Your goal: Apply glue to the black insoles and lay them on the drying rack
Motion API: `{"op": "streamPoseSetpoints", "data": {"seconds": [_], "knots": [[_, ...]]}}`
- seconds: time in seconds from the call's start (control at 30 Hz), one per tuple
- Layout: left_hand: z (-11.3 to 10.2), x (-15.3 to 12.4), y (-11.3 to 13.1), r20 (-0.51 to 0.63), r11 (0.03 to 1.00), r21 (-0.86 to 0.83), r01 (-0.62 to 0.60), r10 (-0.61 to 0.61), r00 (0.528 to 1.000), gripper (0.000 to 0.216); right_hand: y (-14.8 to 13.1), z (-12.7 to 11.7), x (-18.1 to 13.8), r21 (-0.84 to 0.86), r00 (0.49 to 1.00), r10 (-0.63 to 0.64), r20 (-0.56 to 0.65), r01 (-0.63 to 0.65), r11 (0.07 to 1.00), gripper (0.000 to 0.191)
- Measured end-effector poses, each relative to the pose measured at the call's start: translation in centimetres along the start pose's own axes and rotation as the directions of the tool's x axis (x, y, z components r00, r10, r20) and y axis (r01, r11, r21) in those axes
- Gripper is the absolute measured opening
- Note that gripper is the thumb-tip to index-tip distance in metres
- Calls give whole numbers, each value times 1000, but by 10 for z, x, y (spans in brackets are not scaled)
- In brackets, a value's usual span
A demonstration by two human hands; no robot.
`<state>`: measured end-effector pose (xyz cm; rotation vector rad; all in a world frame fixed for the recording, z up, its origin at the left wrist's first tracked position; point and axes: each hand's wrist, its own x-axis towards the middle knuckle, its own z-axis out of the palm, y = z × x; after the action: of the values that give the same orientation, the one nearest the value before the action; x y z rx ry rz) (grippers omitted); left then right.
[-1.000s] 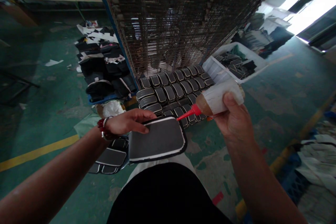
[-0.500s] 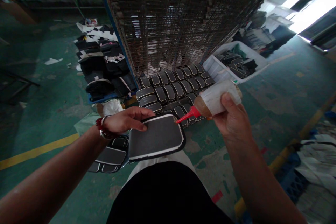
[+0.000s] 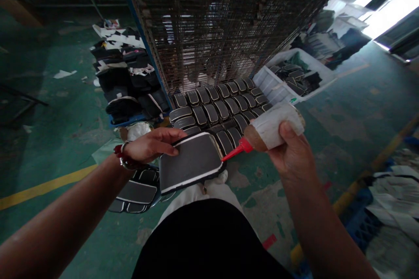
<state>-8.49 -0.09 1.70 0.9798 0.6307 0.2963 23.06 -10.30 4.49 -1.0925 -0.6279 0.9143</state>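
Scuffed green floor (image 3: 111, 239) underlies a round-cornered grey pad (image 3: 191, 159).

Tall wire rack (image 3: 209, 30) up ahead, white bin (image 3: 273, 88) right, dark bundles (image 3: 114, 79) left, yellow stripe (image 3: 49, 185) running across green floor (image 3: 65, 144)

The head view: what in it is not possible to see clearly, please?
In the head view:
Right hand: most fingers hidden behind the bottle.
Dark panel: underside faces away.
Left hand: some fingers hidden under the panel.
Wire rack: top cut off by upper edge.
White bin: contents too small to identify.
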Motion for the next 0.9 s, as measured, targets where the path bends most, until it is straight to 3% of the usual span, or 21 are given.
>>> {"op": "streamPoseSetpoints", "data": {"seconds": [0.17,0.37,0.9], "knots": [[4,3,-7,-123,992,-79,-96,86,989,27,5,-3,2,58,996,-20,-92,25,998,42],[18,9,-13,-186,978,-157,-134,104,977,25,10,0,9,129,970,-58,-236,90,987,45],[26,21,-20,-179,952,-285,-108,57,982,32,17,-7,1,85,980,-82,-182,99,991,40]]}}
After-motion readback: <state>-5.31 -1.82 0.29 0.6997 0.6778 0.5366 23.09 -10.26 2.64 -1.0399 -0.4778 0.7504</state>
